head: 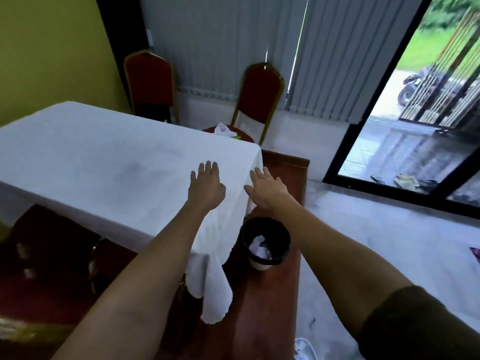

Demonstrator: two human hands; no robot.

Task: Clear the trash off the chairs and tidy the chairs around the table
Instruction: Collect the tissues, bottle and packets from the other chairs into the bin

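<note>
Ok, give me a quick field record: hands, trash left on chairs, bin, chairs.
left hand: open, empty, over the tablecloth
right hand: open, empty, at the table corner
trash: crumpled white item plus something green, on the right chair seat
bin: on the floor by the table, white paper inside
left chair: at the far side, seat hidden

A function room: cloth-covered table (104,157), red banquet chairs (259,94).

3 chairs (149,81), 1 table (109,162), 1 bin (265,245).
</note>
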